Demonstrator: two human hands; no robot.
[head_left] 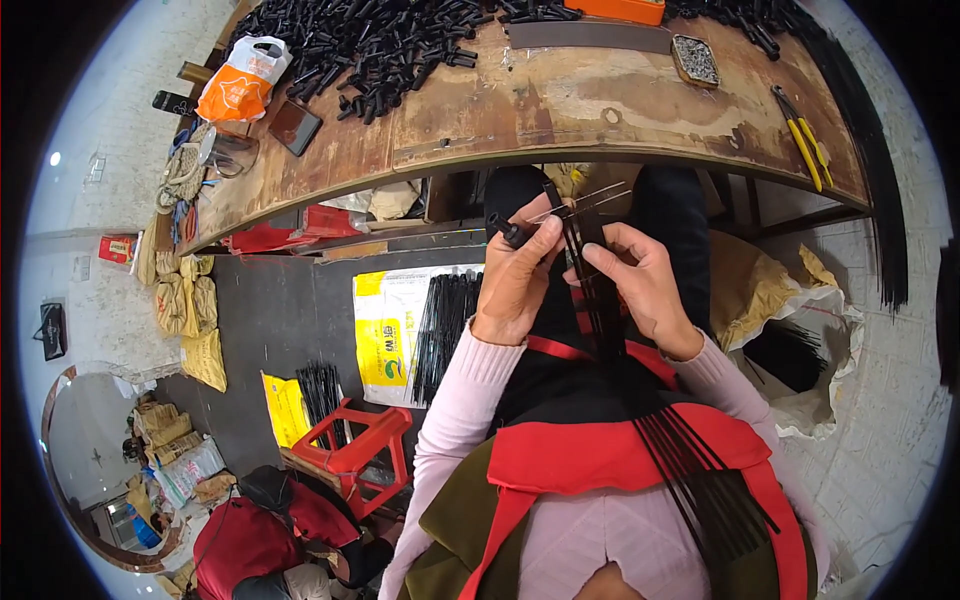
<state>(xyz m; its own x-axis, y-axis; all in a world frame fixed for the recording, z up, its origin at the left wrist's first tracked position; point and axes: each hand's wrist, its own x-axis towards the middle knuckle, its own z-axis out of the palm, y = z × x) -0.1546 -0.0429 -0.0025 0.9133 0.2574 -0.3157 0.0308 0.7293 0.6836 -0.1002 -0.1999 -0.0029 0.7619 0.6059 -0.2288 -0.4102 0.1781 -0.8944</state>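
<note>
In front of my lap, just below the table edge, my left hand (520,275) is closed around a short black tubular plastic part (508,230) with a wider end. Its thumb presses near the top of a bundle of long, thin black strips (598,310). My right hand (648,285) pinches the same bundle from the other side, thumb and fingers bent. Thin shiny metal wires (606,193) stick out to the right across the bundle's upper part. Lower down, the strips fan out over my red and black apron (560,460). Finger contact behind the strips is hidden.
On the wooden table (570,110) lie a heap of black plastic parts (370,50), a tin of small metal pieces (695,60), yellow-handled pliers (803,140) and a phone (295,127). Strips rest on a sack (385,340). A red stool (365,450) and another person (260,540) are at lower left.
</note>
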